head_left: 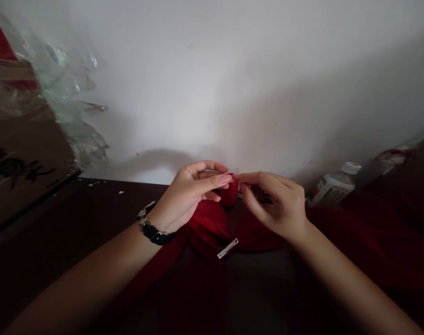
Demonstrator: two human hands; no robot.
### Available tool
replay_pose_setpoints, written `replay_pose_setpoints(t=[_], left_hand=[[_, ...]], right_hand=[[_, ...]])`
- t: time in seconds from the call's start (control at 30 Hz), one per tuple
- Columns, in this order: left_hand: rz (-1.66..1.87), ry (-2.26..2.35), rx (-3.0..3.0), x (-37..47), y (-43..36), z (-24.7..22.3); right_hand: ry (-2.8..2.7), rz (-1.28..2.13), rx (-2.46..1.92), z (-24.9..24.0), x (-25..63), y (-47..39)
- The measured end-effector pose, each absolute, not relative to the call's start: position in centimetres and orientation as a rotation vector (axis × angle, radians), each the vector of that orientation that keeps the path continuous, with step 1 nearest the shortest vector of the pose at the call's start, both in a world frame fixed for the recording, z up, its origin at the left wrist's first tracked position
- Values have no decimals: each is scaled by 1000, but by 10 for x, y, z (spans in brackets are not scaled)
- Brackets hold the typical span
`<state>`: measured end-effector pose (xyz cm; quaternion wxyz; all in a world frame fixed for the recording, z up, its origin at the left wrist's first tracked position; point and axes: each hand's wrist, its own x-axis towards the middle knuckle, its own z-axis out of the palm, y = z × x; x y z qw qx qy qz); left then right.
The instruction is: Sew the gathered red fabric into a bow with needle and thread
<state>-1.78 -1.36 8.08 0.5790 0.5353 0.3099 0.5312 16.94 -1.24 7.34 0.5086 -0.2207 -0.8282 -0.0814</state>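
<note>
My left hand (191, 188), with a dark strap and metal buckle on its wrist, pinches a small piece of red fabric (228, 195) between thumb and fingers. From the other side, my right hand (276, 197) meets it, thumb and index finger closed at the fabric's upper edge. Exactly what lies between the right fingertips is too small to make out. Below the hands, more red cloth (212, 216) spreads in folds like a bow on the dark table (128, 204). A flat silver clip (227, 248) rests on this cloth.
A cardboard box (26, 139) with dark writing stands at the left, clear plastic wrap (81, 125) beside it. At the right is a white-capped bottle (337, 184), near dark red cloth (372, 232). A pale wall (198, 83) rises behind the table.
</note>
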Motion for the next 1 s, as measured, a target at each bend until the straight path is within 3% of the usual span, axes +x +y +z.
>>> replay_pose_setpoints(t=[0.37, 0.8, 1.0], left_hand=[[1297, 720, 1282, -18, -16, 80], [1336, 774, 1471, -13, -23, 83], [1417, 876, 1627, -10, -25, 82]], right_hand=[[-1995, -208, -492, 73, 169, -12], [-1821, 636, -689, 78, 168, -14], [-1804, 657, -742, 80, 167, -16]])
